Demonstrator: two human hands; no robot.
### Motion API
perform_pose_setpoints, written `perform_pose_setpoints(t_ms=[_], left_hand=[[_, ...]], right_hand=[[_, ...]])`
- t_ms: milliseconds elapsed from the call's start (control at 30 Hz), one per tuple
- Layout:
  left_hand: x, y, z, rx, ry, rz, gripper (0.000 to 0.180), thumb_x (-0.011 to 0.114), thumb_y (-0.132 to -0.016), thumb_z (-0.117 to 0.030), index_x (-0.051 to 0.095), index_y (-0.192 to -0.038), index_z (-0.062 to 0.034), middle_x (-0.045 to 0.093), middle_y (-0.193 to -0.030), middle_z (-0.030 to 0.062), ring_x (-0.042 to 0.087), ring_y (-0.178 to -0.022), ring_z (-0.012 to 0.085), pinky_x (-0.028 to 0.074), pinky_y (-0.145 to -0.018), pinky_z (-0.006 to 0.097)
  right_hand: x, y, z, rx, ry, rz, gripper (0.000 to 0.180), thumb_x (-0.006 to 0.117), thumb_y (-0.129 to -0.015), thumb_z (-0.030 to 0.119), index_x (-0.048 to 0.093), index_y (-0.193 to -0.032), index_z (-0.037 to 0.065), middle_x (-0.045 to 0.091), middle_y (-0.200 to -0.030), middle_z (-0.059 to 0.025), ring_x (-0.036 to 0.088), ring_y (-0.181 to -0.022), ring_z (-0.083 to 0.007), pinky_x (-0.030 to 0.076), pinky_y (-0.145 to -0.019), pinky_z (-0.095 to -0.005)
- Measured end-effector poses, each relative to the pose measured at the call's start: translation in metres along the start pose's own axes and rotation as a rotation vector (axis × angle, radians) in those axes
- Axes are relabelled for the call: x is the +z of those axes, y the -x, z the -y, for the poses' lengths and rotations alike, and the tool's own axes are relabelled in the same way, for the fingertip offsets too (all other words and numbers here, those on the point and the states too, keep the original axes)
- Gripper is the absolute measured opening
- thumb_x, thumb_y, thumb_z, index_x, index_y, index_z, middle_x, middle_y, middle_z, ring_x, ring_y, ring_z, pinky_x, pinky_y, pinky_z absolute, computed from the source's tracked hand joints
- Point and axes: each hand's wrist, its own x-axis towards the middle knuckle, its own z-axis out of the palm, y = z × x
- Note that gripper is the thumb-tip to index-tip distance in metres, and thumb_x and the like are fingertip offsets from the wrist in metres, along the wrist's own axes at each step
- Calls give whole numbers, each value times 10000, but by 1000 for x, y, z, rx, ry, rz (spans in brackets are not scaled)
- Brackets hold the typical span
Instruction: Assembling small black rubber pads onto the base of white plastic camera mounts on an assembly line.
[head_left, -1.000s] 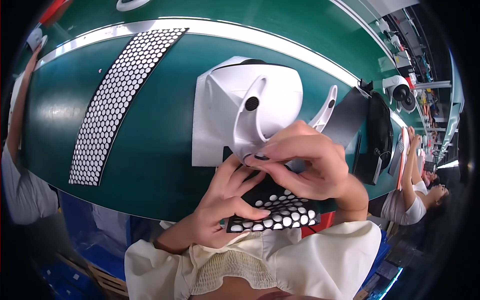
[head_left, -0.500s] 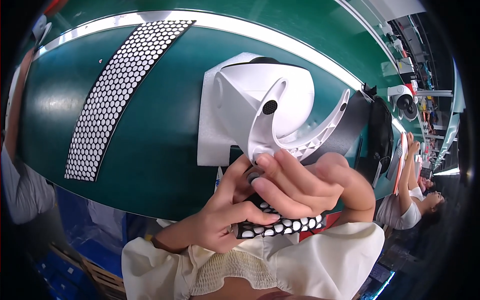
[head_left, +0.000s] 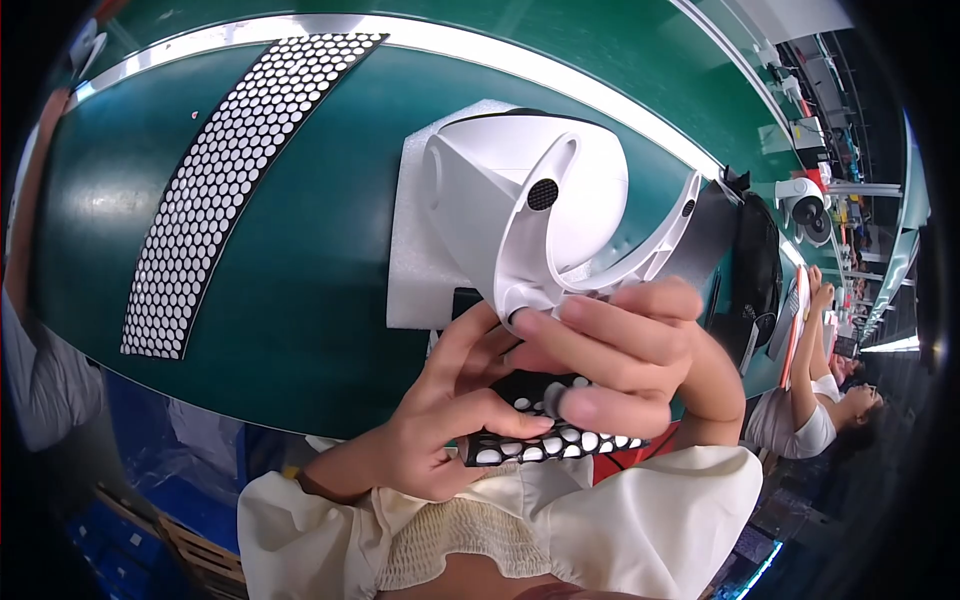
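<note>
My right hand now tips the white plastic camera housing upright, fingers closed on its base, while my left hand pinches the black sheet of round white stickers nearer me.

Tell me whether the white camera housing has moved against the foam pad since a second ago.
Yes. The white camera housing has been tipped up off the foam pad: its curved bracket arm now stands raised toward the right hand, while the pad stays on the green belt.

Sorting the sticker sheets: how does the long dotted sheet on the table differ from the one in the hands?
The long dotted sheet lies flat and untouched on the green table; the small dotted sheet is pinched between the left hand and right hand. The long one shows fully; the small one is mostly hidden. Both are black with white dots.
</note>
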Motion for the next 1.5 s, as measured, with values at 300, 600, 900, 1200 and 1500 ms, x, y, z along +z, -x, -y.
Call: perform_pose_setpoints(t_ms=[300, 600, 900, 1200, 1500], left_hand=[[4, 4, 9, 62, 171, -74, 225, 596, -691, 63, 600, -903, -10, 99, -1320, 255, 253, -1208, 457, 277, -975, 499], [3, 3, 8, 18, 225, -98, 221, 598, -692, 58, 606, -901, -12, 111, -1320, 264, 254, -1216, 439, 257, -987, 497], [2, 2, 5, 28, 168, -79, 211, 594, -683, 72, 607, -889, 31, 147, -1328, 287, 306, -1208, 395, 276, -991, 442], [4, 1, 5, -24, 163, -128, 242, 606, -673, 76, 617, -903, 2, 146, -1311, 232, 305, -1197, 397, 280, -976, 486], [-1, -2, -6, -25, -133, -59, 206, 628, -678, 54, 624, -877, 0, 168, -1314, 232, 316, -1201, 389, 307, -969, 430]], right_hand=[[-12, -8, 4, 203, -52, 129, 176, 579, -793, 165, 609, -857, 4, 643, -799, -71, 595, -768, -103, 371, -585, -194], [-16, -5, -5, 270, -397, 127, 84, 538, -761, 87, 476, -769, 31, 633, -833, -118, 604, -814, -209, 462, -701, -334], [-1, 5, -4, -69, -6, 55, 223, 590, -756, 76, 456, -933, 93, 637, -788, -41, 579, -732, -103, 339, -574, -208], [-34, -14, -13, 530, -474, 161, 82, 593, -700, 123, 554, -729, 57, 635, -886, -70, 579, -800, -196, 389, -644, -242], [-16, -14, -10, -22, -47, 210, 235, 565, -781, 123, 415, -960, 101, 650, -898, 0, 556, -880, -148, 333, -720, -274]])
